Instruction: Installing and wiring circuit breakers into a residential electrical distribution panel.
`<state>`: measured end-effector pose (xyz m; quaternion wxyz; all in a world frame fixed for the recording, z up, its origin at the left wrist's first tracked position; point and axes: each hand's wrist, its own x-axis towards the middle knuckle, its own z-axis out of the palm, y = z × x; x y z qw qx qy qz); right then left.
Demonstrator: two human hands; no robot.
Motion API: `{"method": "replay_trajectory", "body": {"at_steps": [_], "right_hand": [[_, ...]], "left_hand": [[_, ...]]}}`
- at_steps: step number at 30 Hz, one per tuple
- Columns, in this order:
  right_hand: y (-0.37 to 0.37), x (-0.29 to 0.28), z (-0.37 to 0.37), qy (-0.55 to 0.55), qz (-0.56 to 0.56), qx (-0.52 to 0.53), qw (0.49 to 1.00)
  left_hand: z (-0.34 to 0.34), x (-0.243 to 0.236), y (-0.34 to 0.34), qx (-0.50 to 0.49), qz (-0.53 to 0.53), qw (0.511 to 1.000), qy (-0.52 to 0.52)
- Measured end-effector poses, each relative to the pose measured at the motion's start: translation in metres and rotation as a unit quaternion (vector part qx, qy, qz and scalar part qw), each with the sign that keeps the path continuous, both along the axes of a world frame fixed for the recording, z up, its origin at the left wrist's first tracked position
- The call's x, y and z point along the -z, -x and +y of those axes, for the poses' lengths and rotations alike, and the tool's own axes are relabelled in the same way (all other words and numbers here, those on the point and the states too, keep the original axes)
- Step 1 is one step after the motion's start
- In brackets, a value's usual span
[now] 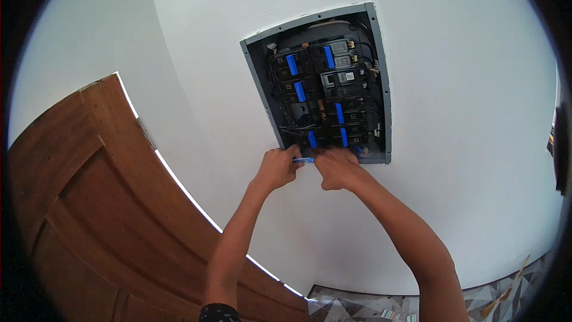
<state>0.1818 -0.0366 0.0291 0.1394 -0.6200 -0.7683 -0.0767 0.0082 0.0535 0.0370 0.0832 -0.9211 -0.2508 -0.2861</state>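
Observation:
An open electrical panel (378, 77) with a grey metal frame is set into the white wall. Inside are black circuit breakers (341, 83) with blue levers and dark wires. My left hand (276, 168) is at the panel's lower left corner, closed around a small blue tool (303, 160) that points right. My right hand (337, 168) is just beside it at the bottom edge, fingers curled and reaching up to the lowest breakers. Whether the right hand grips anything is hidden by its own fingers.
A brown wooden door (89, 203) stands open at the left, its edge close to my left forearm. White wall (465, 173) surrounds the panel. Patterned floor tiles (369, 307) show at the bottom.

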Motion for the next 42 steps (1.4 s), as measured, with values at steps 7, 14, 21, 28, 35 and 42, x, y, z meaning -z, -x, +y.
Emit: {"method": "replay_trajectory", "body": {"at_steps": [7,14,21,28,35,42], "right_hand": [[0.001,0.001,0.001,-0.026,0.034,0.018,0.999],[0.003,-0.008,-0.005,0.000,0.036,0.018,0.999],[0.000,-0.007,0.001,0.012,-0.003,0.032,0.999],[0.008,-0.006,-0.003,-0.007,0.013,0.051,0.999],[0.002,0.010,0.000,-0.122,-0.018,0.034,0.992],[0.006,0.003,-0.004,-0.057,0.003,0.043,0.997]], "left_hand": [[-0.008,-0.015,-0.003,-0.010,0.025,0.998,0.063],[-0.023,-0.023,-0.003,-0.050,0.050,0.991,0.115],[-0.031,-0.013,-0.007,-0.098,0.093,0.991,0.013],[-0.025,-0.025,-0.012,-0.182,0.256,0.949,-0.041],[-0.008,-0.024,0.008,-0.037,0.196,0.976,-0.084],[-0.017,-0.034,0.012,-0.031,0.161,0.985,-0.062]]}}
